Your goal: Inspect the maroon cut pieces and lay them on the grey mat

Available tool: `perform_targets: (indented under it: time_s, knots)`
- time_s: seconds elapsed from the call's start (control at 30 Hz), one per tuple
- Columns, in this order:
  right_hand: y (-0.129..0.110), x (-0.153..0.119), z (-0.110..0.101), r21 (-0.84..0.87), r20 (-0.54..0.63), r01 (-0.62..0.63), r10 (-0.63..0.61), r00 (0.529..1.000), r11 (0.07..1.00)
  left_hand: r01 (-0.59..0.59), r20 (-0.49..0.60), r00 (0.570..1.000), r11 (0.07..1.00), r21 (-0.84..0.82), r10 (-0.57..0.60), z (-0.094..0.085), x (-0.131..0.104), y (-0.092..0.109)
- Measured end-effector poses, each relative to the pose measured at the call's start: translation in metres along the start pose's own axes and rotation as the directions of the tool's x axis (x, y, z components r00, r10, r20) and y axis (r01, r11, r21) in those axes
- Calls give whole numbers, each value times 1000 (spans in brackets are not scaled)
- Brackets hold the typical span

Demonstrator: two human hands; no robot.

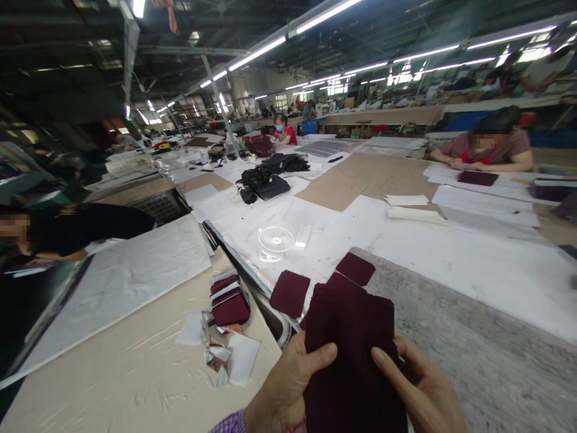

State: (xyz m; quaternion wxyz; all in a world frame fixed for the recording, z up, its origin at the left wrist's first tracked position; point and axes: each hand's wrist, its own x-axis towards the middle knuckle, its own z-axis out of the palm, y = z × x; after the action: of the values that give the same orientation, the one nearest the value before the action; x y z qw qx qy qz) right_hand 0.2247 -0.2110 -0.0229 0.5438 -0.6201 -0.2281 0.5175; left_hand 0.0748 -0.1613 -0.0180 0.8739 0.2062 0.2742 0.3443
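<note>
White paper sheets cover the long tabletop (406, 252) across the middle and right of the frame. At bottom centre, the left hand (291, 376) and right hand (417, 382) grip a dark maroon rectangular fabric piece (351, 361) by its opposite sides, thumbs on top. Left of it sits a stack of maroon and pale rounded-corner pieces (231, 299); above, a round white fan (276, 239).

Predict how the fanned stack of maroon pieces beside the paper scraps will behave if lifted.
The fanned stack of maroon pieces would probably slide apart if gripped loosely, since its layers overlap unevenly. Each piece is likely light for its size, looking thin. Rolling seems unlikely, as the pieces look flat.
</note>
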Motion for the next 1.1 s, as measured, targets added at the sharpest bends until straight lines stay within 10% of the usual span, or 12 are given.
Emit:
perform_targets:
  time_s: [0.53,1.1]
  knots:
    - [1,6,-3,-115,-34,146,-151,988,983,23,-55,998,999,28,-22,-6,-2,3]
    - [8,8,3,22,15,-21,21,1000,1000,-9,-59,998,1000,8,9,-1,1,4]
